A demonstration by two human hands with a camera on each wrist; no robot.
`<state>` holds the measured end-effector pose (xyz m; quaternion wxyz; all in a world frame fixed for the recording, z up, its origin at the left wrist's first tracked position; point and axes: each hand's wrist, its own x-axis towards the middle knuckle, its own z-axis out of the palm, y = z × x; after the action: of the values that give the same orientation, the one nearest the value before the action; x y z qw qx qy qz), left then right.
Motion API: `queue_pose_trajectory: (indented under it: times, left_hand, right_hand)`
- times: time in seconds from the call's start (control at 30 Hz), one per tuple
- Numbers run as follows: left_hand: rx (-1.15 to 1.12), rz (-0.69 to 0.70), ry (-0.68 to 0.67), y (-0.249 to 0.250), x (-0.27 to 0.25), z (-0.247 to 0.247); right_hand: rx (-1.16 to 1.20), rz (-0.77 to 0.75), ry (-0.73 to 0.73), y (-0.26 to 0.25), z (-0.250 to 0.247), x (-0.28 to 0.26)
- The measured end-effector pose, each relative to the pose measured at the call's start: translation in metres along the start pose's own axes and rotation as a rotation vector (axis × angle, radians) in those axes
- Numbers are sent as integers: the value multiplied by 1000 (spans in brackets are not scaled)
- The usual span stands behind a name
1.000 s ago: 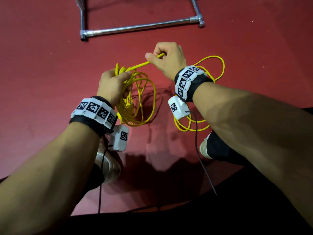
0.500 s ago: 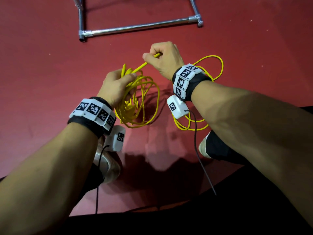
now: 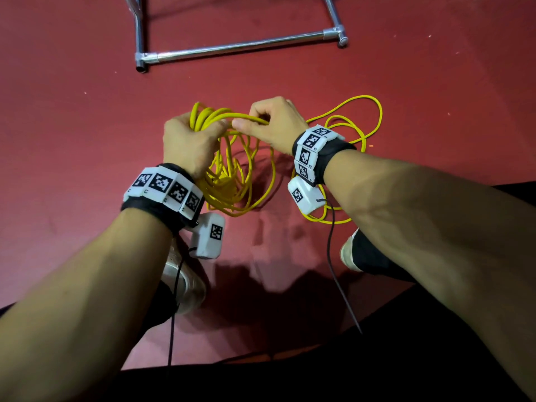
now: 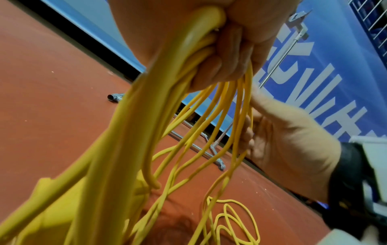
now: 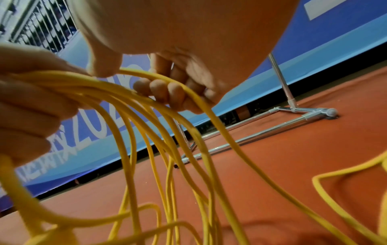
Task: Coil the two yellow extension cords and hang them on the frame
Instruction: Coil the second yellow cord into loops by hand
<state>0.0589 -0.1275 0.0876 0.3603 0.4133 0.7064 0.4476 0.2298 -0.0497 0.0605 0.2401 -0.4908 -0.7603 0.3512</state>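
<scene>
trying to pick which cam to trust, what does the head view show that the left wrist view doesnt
Only the head view shows both forearms with marker wristbands, two shoes, and the right hand pinching a strand at the coil's top.

Only the left wrist view shows the blue banner behind, and the left hand from below, fingers curled round the bundled loops.

Both show the yellow cord, loose cord on the red floor, and the metal frame.

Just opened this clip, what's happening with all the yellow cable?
A person is coiling a yellow extension cord. The left hand grips the gathered loops, and the right hand pinches a strand beside it. Loose cord lies on the red floor. Nothing hangs on the metal frame bars in view.
</scene>
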Motion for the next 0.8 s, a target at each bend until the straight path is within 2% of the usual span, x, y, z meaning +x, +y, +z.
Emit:
queue_pose_trajectory:
  times: [0.27, 0.47, 0.57, 0.67, 0.8]
  left_hand:
    - [-218, 9, 215, 10, 19, -22]
    - [-335, -14, 314, 18, 26, -29]
    - [-356, -7, 385, 20, 30, -29]
    - [-245, 8, 427, 10, 36, -33]
    - [-148, 74, 415, 10, 32, -29]
  right_hand:
    - [-151, 249, -86, 50, 1, -15]
    - [-53, 288, 29, 50, -1, -27]
    - [-54, 267, 82, 47, -6, -25]
    - [-102, 190, 129, 42, -4, -18]
    - [-120, 42, 82, 14, 3, -18]
